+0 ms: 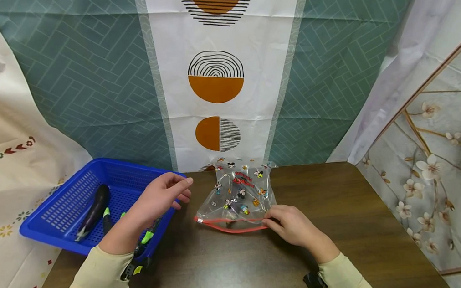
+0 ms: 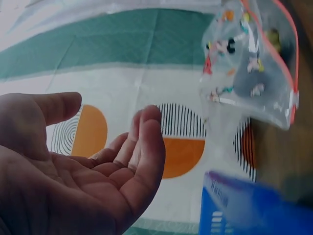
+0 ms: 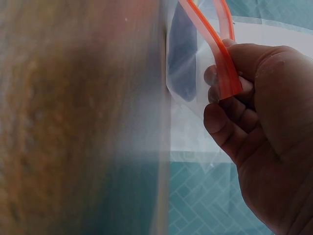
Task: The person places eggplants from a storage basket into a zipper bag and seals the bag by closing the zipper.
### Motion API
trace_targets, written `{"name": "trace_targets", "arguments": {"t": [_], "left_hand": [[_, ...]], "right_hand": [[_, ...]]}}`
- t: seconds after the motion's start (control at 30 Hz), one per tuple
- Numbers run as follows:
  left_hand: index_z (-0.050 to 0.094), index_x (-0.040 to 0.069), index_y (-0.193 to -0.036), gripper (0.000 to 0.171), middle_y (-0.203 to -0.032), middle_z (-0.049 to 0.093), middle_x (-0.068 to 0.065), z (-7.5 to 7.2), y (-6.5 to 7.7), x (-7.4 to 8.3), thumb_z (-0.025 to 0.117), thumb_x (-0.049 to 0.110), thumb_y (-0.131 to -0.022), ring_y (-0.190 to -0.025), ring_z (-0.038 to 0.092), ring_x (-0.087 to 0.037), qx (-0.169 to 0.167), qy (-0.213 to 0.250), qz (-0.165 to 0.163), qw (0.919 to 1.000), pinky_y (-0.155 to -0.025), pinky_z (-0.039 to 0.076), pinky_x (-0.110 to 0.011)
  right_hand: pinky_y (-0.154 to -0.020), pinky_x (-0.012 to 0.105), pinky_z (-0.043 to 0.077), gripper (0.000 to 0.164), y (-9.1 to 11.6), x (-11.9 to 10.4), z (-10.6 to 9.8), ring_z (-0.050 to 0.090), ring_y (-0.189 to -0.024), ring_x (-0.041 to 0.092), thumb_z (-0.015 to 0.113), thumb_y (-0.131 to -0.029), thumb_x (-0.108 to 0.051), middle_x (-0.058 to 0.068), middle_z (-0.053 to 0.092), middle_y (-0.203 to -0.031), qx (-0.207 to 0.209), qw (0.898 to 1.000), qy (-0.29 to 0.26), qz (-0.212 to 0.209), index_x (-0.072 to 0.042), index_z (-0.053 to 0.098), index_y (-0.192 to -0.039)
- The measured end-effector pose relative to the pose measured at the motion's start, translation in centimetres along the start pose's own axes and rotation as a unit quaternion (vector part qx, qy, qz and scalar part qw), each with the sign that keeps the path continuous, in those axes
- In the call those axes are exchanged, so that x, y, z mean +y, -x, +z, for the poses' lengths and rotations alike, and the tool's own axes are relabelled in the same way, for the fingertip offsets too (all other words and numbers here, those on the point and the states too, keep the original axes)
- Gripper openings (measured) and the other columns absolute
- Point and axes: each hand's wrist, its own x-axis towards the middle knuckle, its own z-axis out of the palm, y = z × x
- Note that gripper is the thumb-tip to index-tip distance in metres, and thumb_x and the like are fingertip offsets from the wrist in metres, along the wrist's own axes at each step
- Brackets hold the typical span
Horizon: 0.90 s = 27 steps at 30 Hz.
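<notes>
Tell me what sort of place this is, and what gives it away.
Probably a screened-off indoor tabletop workspace, though I can't be sure: patterned sheets hang behind a wooden table, where a blue basket stands to the left of a clear zip bag.

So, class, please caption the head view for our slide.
Right hand pinches a clear bag by its red zip; empty left hand near a blue basket.

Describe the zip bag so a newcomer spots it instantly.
In the head view, start at the brown table and find the blue basket on its left side. To the right of that, in front of the patterned backdrop, is the zip bag. Unlike the solid-coloured basket, it is see-through, printed with small cartoon figures and edged with a red zip.
</notes>
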Motion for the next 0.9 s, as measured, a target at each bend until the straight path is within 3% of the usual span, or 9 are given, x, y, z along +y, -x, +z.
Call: {"name": "trace_targets", "arguments": {"t": [0.27,0.53,0.73,0.9], "left_hand": [[0.061,-0.004,-0.139,0.059,-0.113,0.074,-0.016,-1.0,-0.8,-0.3,0.064,0.048,-0.113,-0.103,0.072,-0.031,0.046,-0.140,0.015,0.9890,-0.085,0.060,-0.044],[0.058,-0.009,-0.145,0.067,-0.127,0.070,-0.022,-2.8,-1.8,-1.1,0.061,0.050,-0.114,-0.108,0.067,-0.035,0.060,-0.218,0.011,0.9739,-0.096,0.057,-0.056],[0.055,-0.011,-0.146,0.067,-0.126,0.069,-0.024,-3.8,-2.5,-1.6,0.062,0.046,-0.113,-0.105,0.068,-0.035,0.047,-0.264,-0.004,0.9633,-0.094,0.058,-0.057],[0.053,-0.014,-0.148,0.069,-0.136,0.067,-0.032,-4.4,-3.0,-2.7,0.064,0.045,-0.111,-0.120,0.068,-0.046,0.019,-0.300,-0.022,0.9534,-0.100,0.057,-0.064]], "right_hand": [[-0.070,0.033,0.059,0.010,0.0,0.1,0.1,0.063,-0.076,0.008,0.085,-0.100,-0.014,-0.009,0.070,-0.088,0.003,1.000,0.004,-0.007,-0.018,0.077,-0.096],[-0.070,0.032,0.058,0.010,0.0,0.2,0.2,0.062,-0.077,0.006,0.085,-0.100,-0.015,-0.010,0.070,-0.088,0.005,1.000,0.005,-0.005,-0.019,0.077,-0.096],[-0.069,0.032,0.058,0.010,0.0,0.2,0.1,0.061,-0.076,0.006,0.085,-0.100,-0.014,-0.010,0.070,-0.088,0.010,1.000,0.008,-0.007,-0.018,0.077,-0.096],[-0.070,0.032,0.058,0.010,0.0,0.2,0.1,0.061,-0.076,0.005,0.085,-0.100,-0.015,-0.010,0.070,-0.088,0.007,1.000,0.009,-0.004,-0.019,0.077,-0.096]]}}
